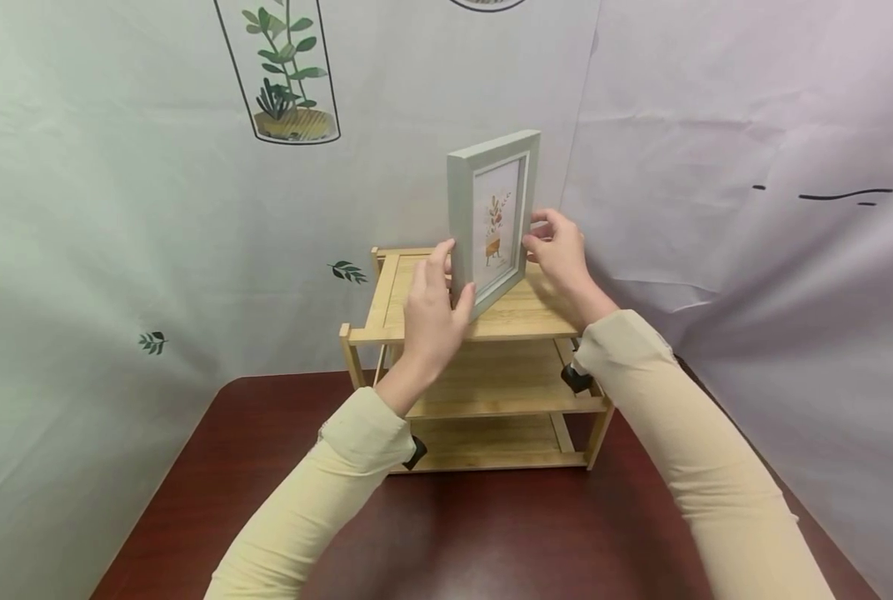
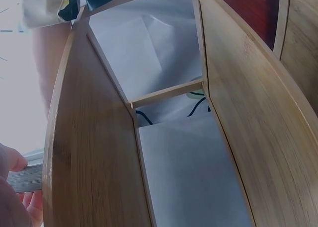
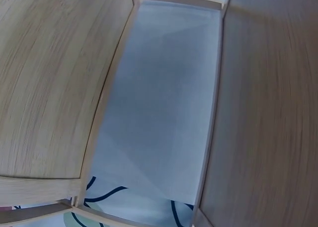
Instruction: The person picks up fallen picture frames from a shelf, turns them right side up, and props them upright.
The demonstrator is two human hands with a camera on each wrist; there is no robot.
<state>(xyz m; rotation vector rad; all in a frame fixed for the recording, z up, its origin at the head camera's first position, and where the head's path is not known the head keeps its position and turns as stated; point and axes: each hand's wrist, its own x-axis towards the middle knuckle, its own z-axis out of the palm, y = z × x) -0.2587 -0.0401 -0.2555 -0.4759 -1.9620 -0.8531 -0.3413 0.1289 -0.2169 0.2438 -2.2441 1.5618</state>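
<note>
Near the top front edge of three-tier wooden rack (image 1: 506,371), left hand (image 1: 433,314) and right hand (image 1: 563,254) pinch lengthwise-upright picture frame (image 1: 496,221) between them.

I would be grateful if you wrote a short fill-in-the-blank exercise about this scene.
1. The wooden shelf unit has ____ tiers in all.
2. The left hand and right hand hold a picture frame over the ____ tier (top, middle or bottom).
3. The shelf unit stands on a table whose surface is dark ____ in colour.

Missing words: three; top; red.
</note>
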